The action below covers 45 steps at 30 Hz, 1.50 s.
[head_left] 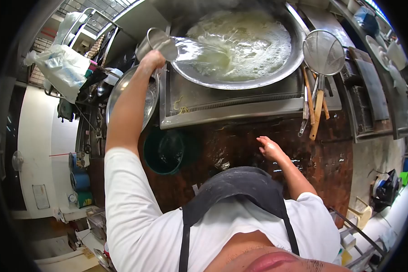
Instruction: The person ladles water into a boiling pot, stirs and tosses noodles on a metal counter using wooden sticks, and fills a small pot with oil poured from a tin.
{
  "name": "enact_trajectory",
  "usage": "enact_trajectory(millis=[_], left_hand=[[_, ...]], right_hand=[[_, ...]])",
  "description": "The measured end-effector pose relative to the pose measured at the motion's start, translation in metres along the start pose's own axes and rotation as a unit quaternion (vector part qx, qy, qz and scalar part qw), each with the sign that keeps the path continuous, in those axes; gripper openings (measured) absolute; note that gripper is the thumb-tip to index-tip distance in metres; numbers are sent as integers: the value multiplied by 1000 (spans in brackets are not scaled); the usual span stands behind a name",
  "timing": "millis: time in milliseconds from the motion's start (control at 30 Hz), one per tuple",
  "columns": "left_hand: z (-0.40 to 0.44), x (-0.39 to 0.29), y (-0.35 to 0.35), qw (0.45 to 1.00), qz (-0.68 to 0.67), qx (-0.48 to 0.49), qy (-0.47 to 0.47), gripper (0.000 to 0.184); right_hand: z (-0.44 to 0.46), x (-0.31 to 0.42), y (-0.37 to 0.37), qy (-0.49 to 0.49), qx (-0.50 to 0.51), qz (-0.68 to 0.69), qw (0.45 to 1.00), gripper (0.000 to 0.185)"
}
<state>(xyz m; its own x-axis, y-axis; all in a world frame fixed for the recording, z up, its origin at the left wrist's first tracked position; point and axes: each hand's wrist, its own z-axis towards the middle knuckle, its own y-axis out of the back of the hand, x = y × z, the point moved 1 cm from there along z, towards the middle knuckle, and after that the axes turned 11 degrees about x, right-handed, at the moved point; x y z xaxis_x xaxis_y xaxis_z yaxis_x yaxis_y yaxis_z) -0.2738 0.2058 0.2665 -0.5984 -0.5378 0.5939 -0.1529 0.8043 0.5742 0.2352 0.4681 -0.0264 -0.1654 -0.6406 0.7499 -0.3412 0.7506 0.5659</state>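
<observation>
At the upper left of the head view my left hand [154,59] is closed around a metal scoop [164,47], tipped to the right. Water [197,49] pours from it into a large round pot [240,85] of cloudy, foaming liquid. Below that hand, partly behind my forearm, lies a wide metal bowl [150,97]. My right hand [269,148] is held over the floor in front of the stove, its fingers apart and nothing in it.
A round mesh strainer [323,52] and several wooden-handled tools [318,115] rest right of the pot. A dark green bucket [164,152] stands on the wet brown floor [226,136]. Plastic bags [61,65] hang at the upper left.
</observation>
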Motion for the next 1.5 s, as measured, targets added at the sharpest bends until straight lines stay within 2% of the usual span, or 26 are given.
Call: enact_trajectory(millis=[100, 233, 267, 300, 367, 400, 467, 567, 633, 667, 700, 733, 767, 800, 867, 967, 1033, 1100, 1133, 1167, 1200, 1233, 1300, 1367, 1467, 1500], left_hand=[[-15, 0, 51, 953, -253, -115, 124, 35], [-59, -10, 117, 918, -295, -175, 199, 33], [-71, -8, 132, 948, -234, -98, 193, 33], [-54, 4, 133, 948, -220, -112, 201, 31], [-62, 11, 135, 890, -305, -241, 238, 32], [-37, 26, 119, 883, -258, -300, 252, 33], [30, 62, 76, 855, -157, -407, 280, 35], [-56, 39, 13, 840, -424, -311, 134, 46], [-107, 13, -60, 795, -511, -298, 135, 52], [-117, 5, -113, 760, -576, -287, 96, 58], [-116, -9, -179, 737, -592, -309, 107, 54], [-112, -25, -257, 674, -681, -276, 73, 43], [-185, -45, -259, 541, -822, -167, 61, 35], [-207, -58, -309, 475, -871, -116, 48, 29], [-249, -75, -411, 403, -911, 22, 83, 25], [-271, -93, -527, 364, -916, 109, 131, 21], [-233, -116, -614, 374, -906, 136, 144, 19], [-176, -140, -687, 458, -854, 170, 181, 32], [-141, -153, -726, 509, -821, 205, 159, 27], [-95, -193, -790, 656, -713, 159, 191, 26], [-73, -184, -795, 667, -699, 222, 133, 30], [-33, -216, -856, 734, -632, 242, 56, 34], [-13, -204, -855, 614, -703, 299, 200, 42], [28, -217, -886, 596, -677, 364, 233, 48], [64, -234, -897, 601, -661, 369, 257, 54], [77, -244, -900, 636, -625, 398, 212, 54]], right_hand=[[-4, -3, 1, 8, -14, -7, 1000, 49], [4, 14, 10, 26, -28, -15, 999, 49], [12, 18, 9, 33, -28, -20, 999, 49], [19, 24, 8, 40, -27, -25, 999, 49], [37, 47, 8, 54, -4, -31, 998, 48], [49, 60, 5, 64, 8, -38, 997, 48], [77, 82, -7, 96, 33, -78, 992, 50], [124, 127, -32, 156, 61, -111, 980, 49], [162, 161, -57, 188, 91, -152, 966, 52], [180, 179, -70, 213, 94, -167, 958, 54], [199, 195, -85, 237, 101, -182, 949, 57], [222, 207, -105, 267, 86, -207, 937, 59], [245, 218, -123, 296, 71, -232, 924, 61], [260, 236, -133, 295, 69, -277, 912, 64], [305, 257, -157, 299, 78, -361, 880, 70], [371, 262, -188, 313, 125, -459, 822, 73], [402, 259, -197, 315, 143, -532, 773, 70], [419, 251, -204, 330, 129, -561, 748, 68], [421, 254, -204, 321, 143, -573, 740, 68], [423, 258, -203, 316, 160, -583, 731, 68], [428, 257, -203, 306, 184, -563, 745, 67], [433, 256, -205, 294, 207, -542, 760, 66], [437, 254, -208, 319, 191, -525, 766, 63], [443, 251, -211, 327, 180, -513, 773, 61], [443, 245, -214, 315, 180, -511, 779, 58], [444, 243, -214, 308, 182, -515, 779, 57]])
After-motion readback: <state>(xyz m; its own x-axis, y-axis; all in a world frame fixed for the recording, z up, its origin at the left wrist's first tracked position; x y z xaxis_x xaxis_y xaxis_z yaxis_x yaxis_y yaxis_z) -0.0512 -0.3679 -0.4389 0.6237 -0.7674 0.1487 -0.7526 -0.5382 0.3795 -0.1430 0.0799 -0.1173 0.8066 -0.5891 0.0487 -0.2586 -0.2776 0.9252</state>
